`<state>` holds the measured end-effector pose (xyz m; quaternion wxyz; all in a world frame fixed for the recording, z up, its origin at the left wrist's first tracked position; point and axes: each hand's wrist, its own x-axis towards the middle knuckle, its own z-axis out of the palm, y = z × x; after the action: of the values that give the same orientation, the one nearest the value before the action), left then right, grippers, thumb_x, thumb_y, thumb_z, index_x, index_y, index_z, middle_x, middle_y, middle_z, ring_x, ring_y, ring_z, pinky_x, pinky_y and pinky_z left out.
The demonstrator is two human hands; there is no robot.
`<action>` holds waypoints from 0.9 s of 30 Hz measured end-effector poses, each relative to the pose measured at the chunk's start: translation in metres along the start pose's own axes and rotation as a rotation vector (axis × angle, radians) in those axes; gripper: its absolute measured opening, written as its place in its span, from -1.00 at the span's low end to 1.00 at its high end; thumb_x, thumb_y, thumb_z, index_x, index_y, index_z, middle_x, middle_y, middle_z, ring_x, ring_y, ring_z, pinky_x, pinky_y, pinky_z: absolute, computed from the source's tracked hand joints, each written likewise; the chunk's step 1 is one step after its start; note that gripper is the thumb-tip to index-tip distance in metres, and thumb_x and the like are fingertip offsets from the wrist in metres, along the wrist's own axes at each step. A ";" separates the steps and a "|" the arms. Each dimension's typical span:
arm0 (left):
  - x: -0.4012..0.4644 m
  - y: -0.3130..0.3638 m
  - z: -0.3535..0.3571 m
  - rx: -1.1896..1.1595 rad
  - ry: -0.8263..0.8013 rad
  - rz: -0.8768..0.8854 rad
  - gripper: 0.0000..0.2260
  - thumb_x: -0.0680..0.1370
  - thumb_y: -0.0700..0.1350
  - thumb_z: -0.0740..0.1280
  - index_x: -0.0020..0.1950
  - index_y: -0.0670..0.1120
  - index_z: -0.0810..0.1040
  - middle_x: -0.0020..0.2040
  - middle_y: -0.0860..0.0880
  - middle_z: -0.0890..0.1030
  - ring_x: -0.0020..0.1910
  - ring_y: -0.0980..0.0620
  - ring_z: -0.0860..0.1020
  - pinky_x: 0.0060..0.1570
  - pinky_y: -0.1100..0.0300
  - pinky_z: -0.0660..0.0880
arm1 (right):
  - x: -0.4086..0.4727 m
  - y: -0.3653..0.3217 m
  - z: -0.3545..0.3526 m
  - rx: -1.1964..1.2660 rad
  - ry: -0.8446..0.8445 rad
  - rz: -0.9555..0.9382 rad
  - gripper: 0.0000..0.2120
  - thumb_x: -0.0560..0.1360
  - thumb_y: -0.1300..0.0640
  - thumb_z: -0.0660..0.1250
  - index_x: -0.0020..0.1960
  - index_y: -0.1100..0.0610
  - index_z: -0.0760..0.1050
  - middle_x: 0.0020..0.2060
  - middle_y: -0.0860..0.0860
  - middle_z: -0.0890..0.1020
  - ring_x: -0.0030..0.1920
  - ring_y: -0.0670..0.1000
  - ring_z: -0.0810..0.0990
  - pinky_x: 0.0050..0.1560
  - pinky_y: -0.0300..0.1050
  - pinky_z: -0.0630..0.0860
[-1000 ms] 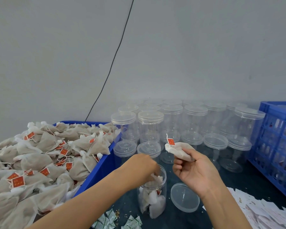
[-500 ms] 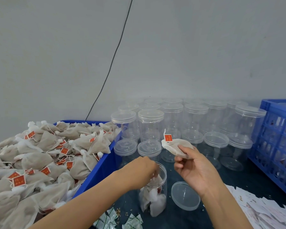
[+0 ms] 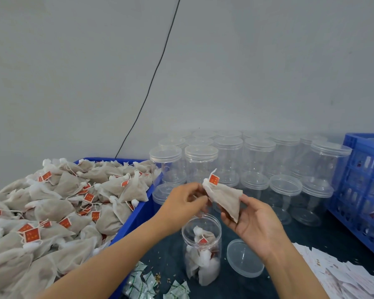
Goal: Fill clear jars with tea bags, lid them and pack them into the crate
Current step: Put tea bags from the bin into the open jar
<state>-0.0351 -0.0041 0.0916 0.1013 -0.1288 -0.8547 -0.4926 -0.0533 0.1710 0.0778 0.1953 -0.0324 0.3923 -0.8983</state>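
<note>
1. My left hand [image 3: 183, 200] and right hand [image 3: 254, 224] are both up over the open jar [image 3: 201, 249], sharing one tea bag [image 3: 224, 196] between them.
2. Left grip: fingertips pinched narrow at the bag's upper corner, just under its red tag [image 3: 214, 180]. Whether I have cloth or string there, I cannot tell.
3. Right grip: thumb and fingers curled round the bag's lower end, palm turned up.
4. The bag hangs slanted in the air, tag end high and to the left, above and slightly behind the jar's mouth, not touching it.
5. The jar stands upright on the dark tabletop [image 3: 324, 238], lid off, about half full of tea bags; one red tag shows inside.
6. Its lid [image 3: 244, 258] lies flat on the table just right of the jar.
7. Blue bin [image 3: 138, 212] on my left, heaped with tea bags [image 3: 58, 201].
8. Behind my hands: empty clear jars [image 3: 257, 160] with lids on, stacked in two tiers against the wall.
9. Blue crate [image 3: 363, 190] at the right edge; filled jars show dimly through its slots.
10. Small green-and-white sachets [image 3: 143, 285] near the front edge; white paper slips [image 3: 341, 275] spread at lower right.
</note>
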 end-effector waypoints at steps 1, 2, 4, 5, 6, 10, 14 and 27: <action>-0.001 0.002 -0.002 -0.169 0.013 -0.042 -0.87 0.60 -0.23 0.26 0.12 -0.14 0.54 -0.02 -0.09 0.65 -0.15 0.01 0.64 -0.10 0.13 0.61 | 0.000 0.001 0.001 -0.016 -0.005 -0.005 -0.76 0.57 0.22 0.16 0.12 0.27 0.53 -0.07 0.22 0.69 -0.18 0.13 0.65 -0.32 -0.10 0.61; -0.002 0.003 -0.002 -0.280 0.023 -0.075 -0.89 0.60 -0.20 0.27 0.10 -0.13 0.52 -0.02 -0.08 0.64 -0.18 0.02 0.63 -0.17 0.16 0.60 | 0.001 0.003 0.002 -0.044 -0.012 -0.013 -0.77 0.57 0.24 0.16 0.12 0.26 0.55 -0.07 0.21 0.69 -0.16 0.11 0.65 -0.31 -0.10 0.62; -0.002 0.002 0.000 -0.281 0.086 -0.071 -0.87 0.57 -0.16 0.32 0.08 -0.16 0.53 -0.02 -0.11 0.64 -0.22 0.06 0.63 -0.25 0.22 0.60 | 0.001 0.007 0.003 -0.128 -0.032 -0.032 -0.75 0.59 0.29 0.13 0.14 0.25 0.56 -0.04 0.20 0.69 -0.16 0.06 0.67 -0.29 -0.12 0.63; -0.002 0.000 0.001 -0.228 0.132 -0.042 -0.87 0.55 -0.17 0.35 0.06 -0.18 0.54 -0.04 -0.13 0.64 -0.24 0.08 0.62 -0.27 0.24 0.59 | 0.002 0.008 0.004 -0.168 -0.042 -0.039 -0.74 0.59 0.31 0.12 0.15 0.25 0.55 -0.03 0.20 0.69 -0.16 0.05 0.68 -0.29 -0.13 0.63; -0.001 -0.002 0.002 -0.183 0.176 -0.006 -0.88 0.53 -0.20 0.38 0.04 -0.20 0.56 -0.06 -0.14 0.64 -0.27 0.10 0.61 -0.29 0.27 0.58 | 0.002 0.010 0.005 -0.202 -0.047 -0.043 -0.74 0.59 0.33 0.12 0.15 0.25 0.55 -0.04 0.20 0.69 -0.16 0.05 0.69 -0.28 -0.13 0.63; 0.003 -0.007 -0.002 -0.164 0.317 0.081 -0.92 0.53 -0.21 0.37 0.01 -0.17 0.58 -0.10 -0.09 0.65 -0.19 0.06 0.62 -0.22 0.28 0.55 | 0.002 0.011 0.005 -0.335 0.009 -0.087 -0.79 0.56 0.36 0.21 0.14 0.22 0.53 -0.13 0.15 0.71 -0.18 0.08 0.69 -0.26 -0.12 0.62; 0.002 -0.012 -0.011 -0.059 0.234 0.134 -0.93 0.52 -0.19 0.40 -0.04 -0.04 0.60 -0.15 0.00 0.66 -0.17 0.08 0.61 -0.22 0.28 0.53 | 0.002 0.007 -0.001 -0.522 0.115 -0.175 -0.81 0.54 0.35 0.26 0.10 0.16 0.53 -0.16 0.08 0.72 -0.15 0.06 0.69 -0.11 -0.05 0.64; 0.001 -0.004 -0.008 0.889 -0.198 0.276 -0.79 0.60 -0.01 0.28 -0.01 0.03 0.22 -0.18 0.01 0.52 -0.24 0.00 0.48 -0.22 0.21 0.41 | 0.005 0.006 -0.012 -1.190 0.095 -0.254 -0.78 0.57 0.31 0.19 -0.09 0.07 0.55 -0.24 -0.04 0.68 -0.33 -0.15 0.61 -0.31 -0.36 0.46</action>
<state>-0.0373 -0.0130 0.0926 0.1290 -0.2315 -0.9631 -0.0465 -0.0588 0.1741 0.0646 0.0174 -0.1422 0.8284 -0.5415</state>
